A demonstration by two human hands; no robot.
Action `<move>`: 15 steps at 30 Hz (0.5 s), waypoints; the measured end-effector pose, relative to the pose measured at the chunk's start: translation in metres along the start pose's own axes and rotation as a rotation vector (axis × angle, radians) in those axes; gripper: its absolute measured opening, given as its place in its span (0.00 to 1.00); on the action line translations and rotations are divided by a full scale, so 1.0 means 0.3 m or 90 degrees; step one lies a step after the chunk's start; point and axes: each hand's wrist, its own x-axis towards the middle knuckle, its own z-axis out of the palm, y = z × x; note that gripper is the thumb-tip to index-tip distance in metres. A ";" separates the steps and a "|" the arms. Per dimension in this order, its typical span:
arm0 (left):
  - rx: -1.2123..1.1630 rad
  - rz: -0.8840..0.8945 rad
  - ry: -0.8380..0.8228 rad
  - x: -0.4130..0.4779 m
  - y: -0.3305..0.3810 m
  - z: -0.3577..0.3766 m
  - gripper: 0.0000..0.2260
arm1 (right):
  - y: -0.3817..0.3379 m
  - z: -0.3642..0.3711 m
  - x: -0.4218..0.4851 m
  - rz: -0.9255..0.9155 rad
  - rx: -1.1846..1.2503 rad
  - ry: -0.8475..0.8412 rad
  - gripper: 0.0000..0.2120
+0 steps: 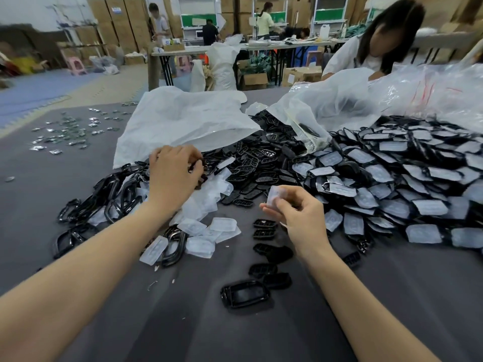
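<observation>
A translucent button pad [275, 196] sits pinched between the thumb and curled fingers of the right hand [298, 218], held just above the grey table cover [392, 296] near the middle of the view. The left hand [172, 173] is further out and to the left, at the edge of a heap of black button frames [261, 158]. Its fingers are bent down and grip a black plastic part [200, 169] whose exact shape is hidden by the fingertips.

Just below the right hand a short row of black frames [264, 228] lies on the cover, and nearer the person rests a larger black key-fob shell [244, 293]. Between the two forearms loose translucent pads [209, 231] are scattered, mixed on the left with glossy black bezel rings [109, 194]. To the right spreads a wide pile of black pieces with pads fitted [405, 184].

Behind the heap lie a white woven sack [183, 118] and a clear plastic bag [339, 105]. Small shiny metal pieces [65, 129] are strewn at the far left of the table. Another person [371, 48] sits across the table at the upper right.
</observation>
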 end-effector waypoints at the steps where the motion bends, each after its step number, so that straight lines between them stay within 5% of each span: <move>1: -0.063 -0.054 0.006 0.006 0.007 -0.014 0.04 | 0.000 0.000 0.000 0.007 0.011 0.000 0.06; 7: -0.479 -0.333 0.115 -0.097 0.105 -0.097 0.07 | -0.010 0.006 -0.005 0.075 0.053 -0.018 0.04; 12: -0.677 -0.402 -0.101 -0.327 0.266 -0.028 0.08 | -0.002 0.016 -0.011 0.072 0.046 -0.031 0.04; 15: -0.707 -0.389 -0.100 -0.359 0.267 -0.013 0.10 | 0.012 0.023 -0.015 0.068 0.024 -0.082 0.05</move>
